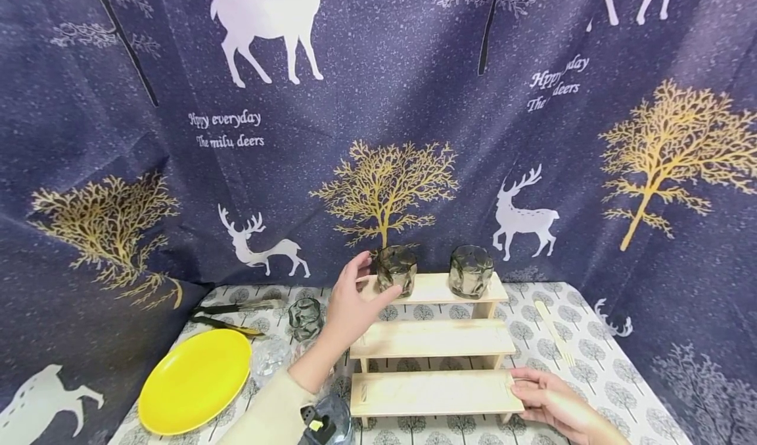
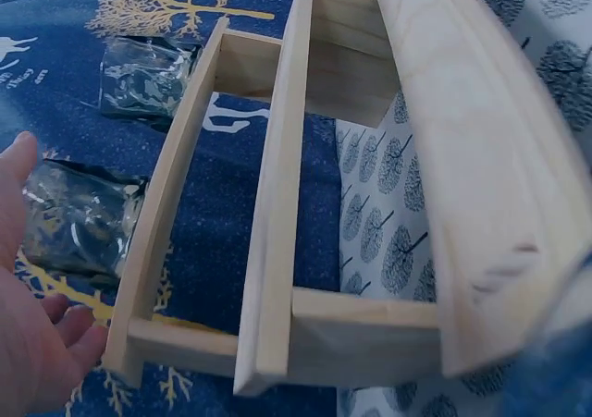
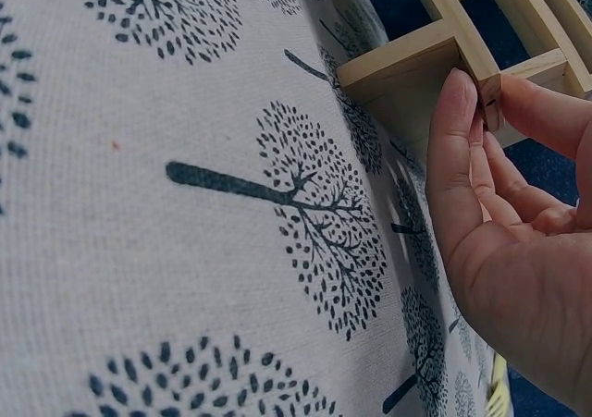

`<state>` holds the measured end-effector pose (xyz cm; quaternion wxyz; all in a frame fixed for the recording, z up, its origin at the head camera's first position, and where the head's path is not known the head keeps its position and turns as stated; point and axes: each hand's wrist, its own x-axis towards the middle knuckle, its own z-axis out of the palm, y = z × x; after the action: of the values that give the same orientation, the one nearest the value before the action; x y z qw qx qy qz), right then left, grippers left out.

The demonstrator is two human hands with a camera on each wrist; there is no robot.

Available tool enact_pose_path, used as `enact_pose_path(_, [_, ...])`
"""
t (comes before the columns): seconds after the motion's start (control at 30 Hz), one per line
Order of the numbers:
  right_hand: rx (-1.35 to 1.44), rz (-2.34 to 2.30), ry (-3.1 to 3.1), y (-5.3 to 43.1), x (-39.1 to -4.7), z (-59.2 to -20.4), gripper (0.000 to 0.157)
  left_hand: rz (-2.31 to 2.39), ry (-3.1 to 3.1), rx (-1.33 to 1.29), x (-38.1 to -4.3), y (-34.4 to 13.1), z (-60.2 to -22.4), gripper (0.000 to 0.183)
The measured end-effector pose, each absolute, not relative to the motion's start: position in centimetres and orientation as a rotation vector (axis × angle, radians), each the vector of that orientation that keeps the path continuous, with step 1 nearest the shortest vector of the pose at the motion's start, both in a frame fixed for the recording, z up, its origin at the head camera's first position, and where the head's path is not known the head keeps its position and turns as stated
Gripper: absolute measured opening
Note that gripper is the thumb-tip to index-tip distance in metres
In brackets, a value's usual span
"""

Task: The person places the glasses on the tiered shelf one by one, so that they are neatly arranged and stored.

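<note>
A three-tier wooden display stand [image 1: 437, 392] stands on the tree-print cloth. Two smoky, dimpled glass tumblers sit on its top tier, the left tumbler [image 1: 397, 271] near the left end and the right tumbler [image 1: 470, 273] near the other. My left hand [image 1: 355, 304] is beside the left tumbler, thumb and fingers spread about it; in the left wrist view the hand [image 2: 42, 315] looks uncurled, and whether it touches the glass is unclear. With thumb and fingers, my right hand [image 3: 518, 241] pinches the right end of the stand's lowest tier.
Left of the stand are another dark tumbler [image 1: 305, 318], a clear glass [image 1: 272, 358] and a yellow plate [image 1: 195, 382]. Black-handled utensils [image 1: 236, 307] lie behind the plate. A pale fork [image 1: 556, 334] lies at right. Dark deer-print fabric [image 1: 378, 116] hangs behind.
</note>
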<state>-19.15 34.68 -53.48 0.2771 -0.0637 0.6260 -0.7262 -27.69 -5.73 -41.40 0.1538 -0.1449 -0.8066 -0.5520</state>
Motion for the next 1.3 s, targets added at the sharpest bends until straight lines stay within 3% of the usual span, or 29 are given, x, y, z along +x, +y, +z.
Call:
enact_pose_path(0.23, [-0.181,-1.954,1.692,34.7,-19.0,-53.4,0.041,-1.528,-2.292,-0.456,-25.0,-8.4,-42.0,0.067])
enact_pose_path(0.43, [-0.181,-1.955,1.701,34.8,-19.1,-53.6,0.042,-1.468,-2.294,-0.522,-22.1,-10.7,-43.7,0.062])
enact_pose_path(0.87, [-0.193,-1.947,1.703,34.7,-19.1,-53.7,0.041,-1.398,-2.459,-0.745,-16.3,-15.8,-49.6,0.082])
enact_pose_path(1.07, [-0.235,-1.959,1.674,34.8,-19.1,-53.8,0.036,-1.378,-2.416,-0.987,-16.5,-17.8,-53.1,0.096])
enact_pose_path(1.3, [-0.243,-1.964,1.657,34.8,-19.1,-53.7,0.036,-1.481,-2.378,-1.009,-17.0,-18.3,-56.0,0.098])
